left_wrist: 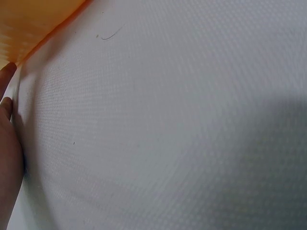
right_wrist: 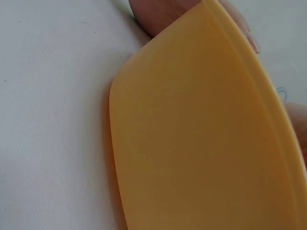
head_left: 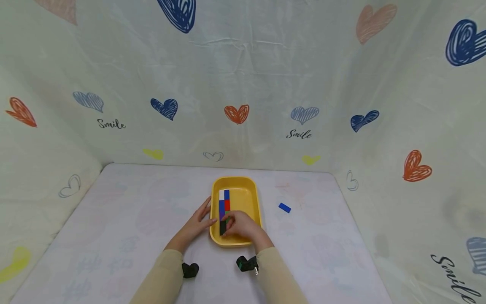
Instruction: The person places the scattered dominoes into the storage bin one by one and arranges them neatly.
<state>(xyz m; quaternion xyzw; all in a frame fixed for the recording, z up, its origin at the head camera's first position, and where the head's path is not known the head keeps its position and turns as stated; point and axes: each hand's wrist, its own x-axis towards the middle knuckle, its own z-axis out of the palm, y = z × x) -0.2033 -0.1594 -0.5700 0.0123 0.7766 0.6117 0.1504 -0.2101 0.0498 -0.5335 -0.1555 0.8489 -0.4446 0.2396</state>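
Note:
A yellow plastic tray (head_left: 244,198) stands on the table, its outer wall (right_wrist: 192,129) filling much of the right wrist view. Inside, small blocks (head_left: 222,207) in white, blue, red, purple, green and black lie side by side in two columns along the left part. My left hand (head_left: 195,226) rests against the tray's left side, fingers long outside and thumb over the rim. Over the lower part of the columns, my right hand (head_left: 243,223) has curled fingers and thumb at a block beside the green one, mostly hidden by the fingers.
A single blue block (head_left: 284,207) lies on the white table (head_left: 311,236), right of the tray. A white curtain (head_left: 265,76) printed with hearts surrounds the table at the back and sides. Dark wrist devices (head_left: 247,264) sit by both sleeves.

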